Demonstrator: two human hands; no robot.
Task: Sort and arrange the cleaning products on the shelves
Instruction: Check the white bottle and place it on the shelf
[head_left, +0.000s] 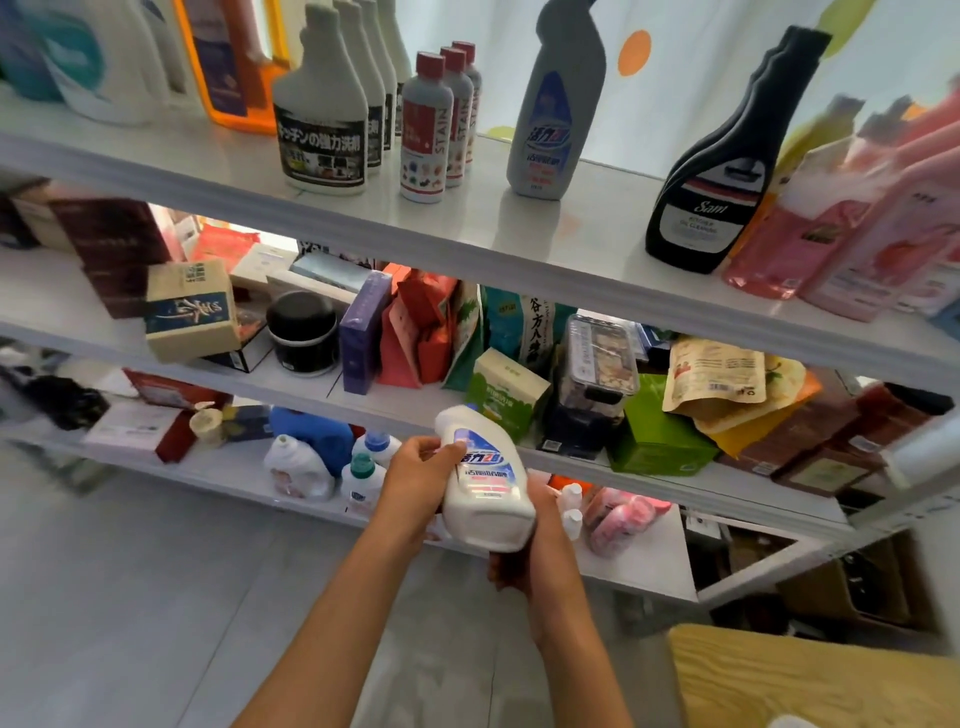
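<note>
On the top shelf (519, 234), toward its left end, you have white jugs and an orange bottle (234, 62), blurred beyond reading. Next comes a row of grey bottles (322, 114) with black labels in Japanese script, then a row of red-capped bottles (428, 130) marked "STAIN" up the side. A grey bent-neck bottle (553, 109) with a blue label stands alone near the middle of the front edge, with bare shelf on both sides of it. Further right is a black bottle (711, 171) reading "Sam", then pink bottles (831, 223) crowding the right end.

Your left hand (415, 473) grips the neck end of the white bottle (485, 483), thumb on its blue label. Your right hand (535, 551) cups it from beneath, fingers curled under the base. The label carries the same blue logo as the grey bottle above; the small print is unreadable. You hold the bottle tilted, cap away from you, in front of the third shelf's front edge.

The second shelf is packed with boxes, a black jar (304, 332), a green box (506, 392) and pouches. The third shelf holds a blue jug (317, 434) and small white bottles left of your hands, pink packs (621, 514) to the right, then bare board toward its right end.
</note>
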